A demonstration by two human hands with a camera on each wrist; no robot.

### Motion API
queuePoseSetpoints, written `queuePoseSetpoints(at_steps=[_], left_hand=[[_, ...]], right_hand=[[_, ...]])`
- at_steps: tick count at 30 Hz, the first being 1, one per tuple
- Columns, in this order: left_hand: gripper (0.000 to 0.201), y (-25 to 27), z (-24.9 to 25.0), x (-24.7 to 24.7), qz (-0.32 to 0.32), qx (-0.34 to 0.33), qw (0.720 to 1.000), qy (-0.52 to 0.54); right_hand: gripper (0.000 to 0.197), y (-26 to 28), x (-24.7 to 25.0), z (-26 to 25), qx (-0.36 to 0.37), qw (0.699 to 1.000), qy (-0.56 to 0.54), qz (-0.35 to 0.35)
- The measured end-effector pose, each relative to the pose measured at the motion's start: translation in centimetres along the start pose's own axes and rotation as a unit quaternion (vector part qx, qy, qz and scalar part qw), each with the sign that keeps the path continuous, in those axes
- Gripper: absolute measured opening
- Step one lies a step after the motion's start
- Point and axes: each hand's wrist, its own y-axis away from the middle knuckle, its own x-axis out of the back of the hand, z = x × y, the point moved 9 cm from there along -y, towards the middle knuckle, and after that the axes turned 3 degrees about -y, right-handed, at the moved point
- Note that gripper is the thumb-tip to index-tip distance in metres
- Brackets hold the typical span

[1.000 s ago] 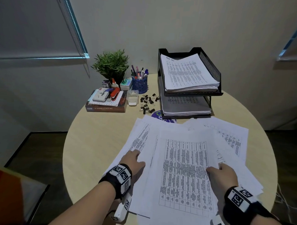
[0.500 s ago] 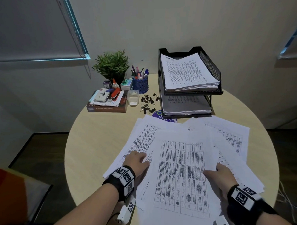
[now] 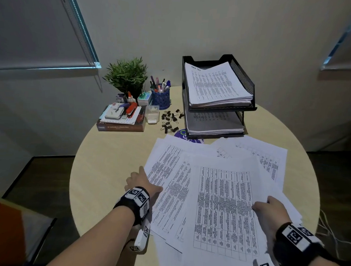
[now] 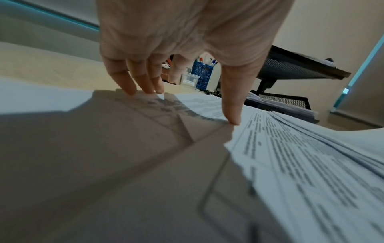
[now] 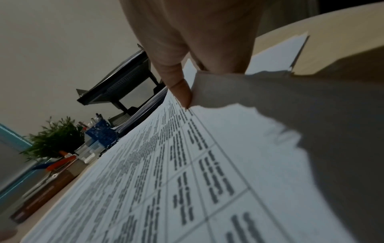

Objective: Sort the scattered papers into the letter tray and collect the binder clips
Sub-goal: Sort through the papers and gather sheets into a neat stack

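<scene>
Printed sheets point(image 3: 225, 210) lie fanned over the near half of the round table point(image 3: 114, 160). My left hand point(image 3: 147, 179) is at their left edge; in the left wrist view its straight fingertips point(image 4: 133, 92) and thumb touch the paper point(image 4: 290, 164). My right hand point(image 3: 265, 205) pinches the right edge of the top sheets, thumb point(image 5: 180, 92) on the print and fingers hidden beneath. The black two-tier letter tray point(image 3: 243, 75) stands at the back, paper stacks in both tiers. Several black binder clips point(image 3: 171, 120) lie loose to its left.
Back left stand a potted plant point(image 3: 127, 75), a blue pen cup point(image 3: 161, 97), a small clear box point(image 3: 152, 114) and a book stacked with stationery point(image 3: 121, 128). A purple disc point(image 3: 182, 135) lies partly under the tray's front. The table edge curves close on both sides.
My left hand has slid left from the inner sheets to the pile's outer left edge. My right hand stays at the right edge of the top sheet.
</scene>
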Motion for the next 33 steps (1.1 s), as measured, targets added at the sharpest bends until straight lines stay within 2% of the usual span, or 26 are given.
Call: queuePoseSetpoints(at_steps=[4, 7, 10, 15, 17, 19, 20, 22, 24, 26, 28, 30, 32, 33], left_hand=[[0.081, 0.1, 0.7, 0.4, 0.003, -0.017, 1.0, -0.023], [0.058, 0.7, 2.6, 0.4, 0.028, -0.075, 0.995, -0.056], [0.048, 1.3, 4.7, -1.4, -0.024, -0.124, 0.992, -0.008], [0.056, 2.0, 6.0, -3.3, -0.07, -0.112, 0.989, 0.07], [0.039, 1.8, 5.9, -3.4, -0.068, -0.112, 0.988, 0.083], [0.023, 1.3, 5.3, -2.4, -0.018, -0.104, 0.992, 0.063], [0.024, 1.0, 4.6, -1.6, 0.015, -0.088, 0.995, 0.049], [0.051, 0.1, 2.8, -0.6, 0.043, -0.033, 0.998, 0.018], [0.083, -0.6, 1.2, 0.0, 0.024, 0.018, 0.999, 0.017], [0.102, -1.4, 0.5, 0.2, 0.007, 0.046, 0.999, 0.023], [0.101, -1.7, 0.7, 0.2, -0.01, 0.06, 0.997, 0.042], [0.088, -2.1, 1.0, 0.1, -0.024, 0.067, 0.995, 0.074], [0.078, -2.4, 1.1, 0.2, -0.031, 0.066, 0.994, 0.086], [0.072, -2.7, 1.1, 0.4, -0.031, 0.055, 0.995, 0.08]], right_hand=[[0.044, 0.2, 0.1, 0.0, 0.011, 1.0, 0.009, 0.014], [0.039, 0.4, 0.0, 0.0, 0.013, 1.0, -0.009, 0.011], [0.036, 0.0, -0.3, 0.1, 0.013, 1.0, -0.007, 0.009], [0.034, 0.3, -0.2, -0.3, 0.016, 1.0, -0.016, 0.0], [0.032, 0.3, 0.0, -0.5, 0.028, 1.0, 0.001, 0.005], [0.032, -0.1, -0.1, 0.0, 0.022, 1.0, 0.002, 0.003], [0.033, -0.2, 0.0, 0.2, 0.022, 1.0, 0.005, 0.007], [0.034, -0.2, -0.1, 0.3, 0.02, 1.0, 0.017, 0.006], [0.036, -0.6, -0.1, 0.5, 0.018, 1.0, 0.01, 0.0], [0.038, -0.9, -0.3, 0.8, 0.005, 1.0, -0.001, -0.009], [0.043, -1.4, -0.8, 1.5, -0.036, 0.998, -0.041, -0.028], [0.036, -1.6, -1.2, 2.1, -0.064, 0.991, -0.111, -0.038], [0.035, -1.4, -1.7, 1.9, -0.07, 0.985, -0.153, -0.051], [0.041, -1.2, -1.9, 1.6, -0.067, 0.982, -0.168, -0.05]])
